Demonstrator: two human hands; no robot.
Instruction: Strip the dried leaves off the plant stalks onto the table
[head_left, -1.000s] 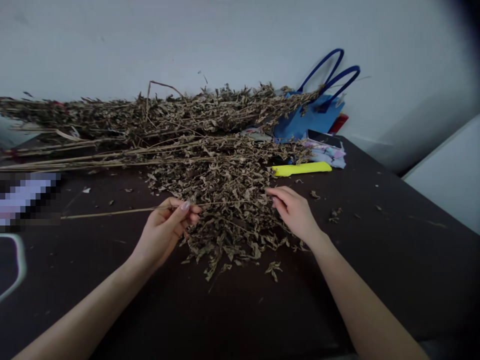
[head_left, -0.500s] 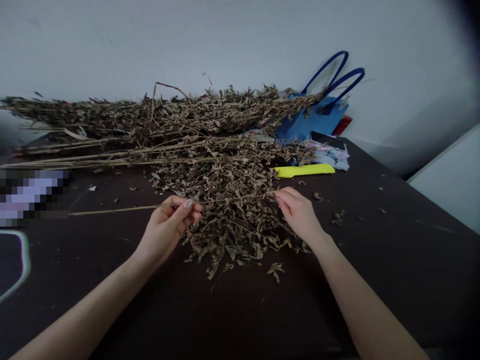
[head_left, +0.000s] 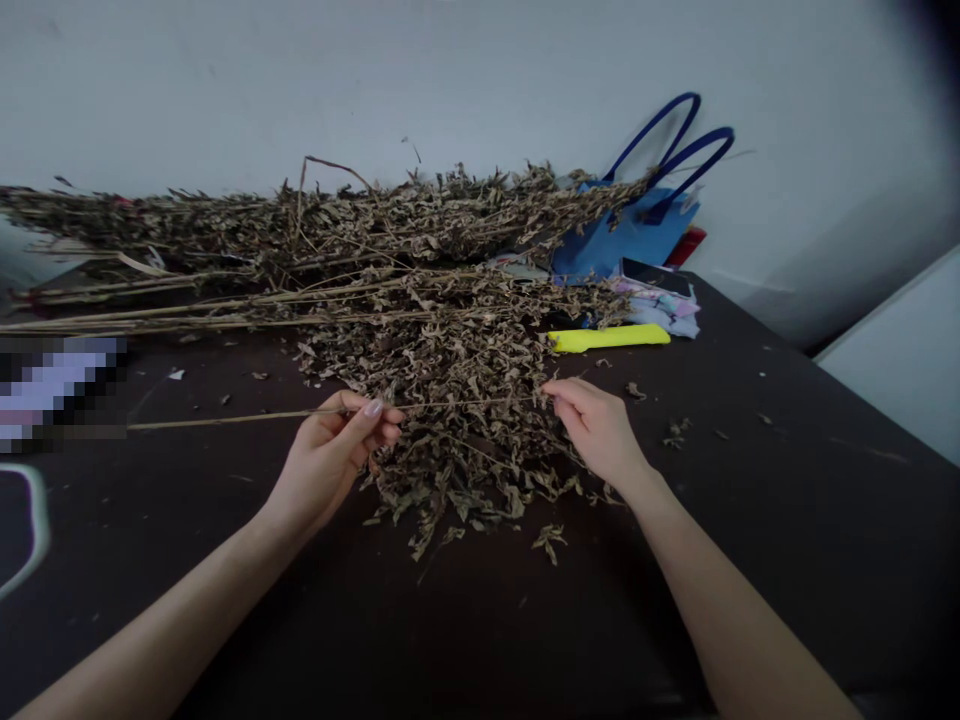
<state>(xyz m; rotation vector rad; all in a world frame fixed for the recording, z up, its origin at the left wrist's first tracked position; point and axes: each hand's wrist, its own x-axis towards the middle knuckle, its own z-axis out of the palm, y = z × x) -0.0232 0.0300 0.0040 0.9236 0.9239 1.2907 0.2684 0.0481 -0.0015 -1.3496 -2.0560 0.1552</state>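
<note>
A thin dry stem (head_left: 225,419) runs sideways above a heap of crumpled dry leaves (head_left: 472,470) on the dark table (head_left: 465,640). My left hand (head_left: 341,440) pinches the stem between thumb and fingers at the heap's left side. At the right side, my right hand (head_left: 596,425) has its fingertips closed on the stem's thin leafy end. Behind the heap lie long dried stalks (head_left: 187,318) with leaves, and farther back a thick bundle of dried plants (head_left: 375,225) rests along the wall.
A blue bag (head_left: 619,240) with dark blue handles stands at the back right. Before it are a yellow object (head_left: 611,338) and a phone (head_left: 656,277) on a patterned cloth. Partly blurred things and a white curved edge (head_left: 37,520) are at the left.
The view has shifted slightly, so the background sits a little farther left and higher. Both hands keep nearly the same places and hold on the stem.
</note>
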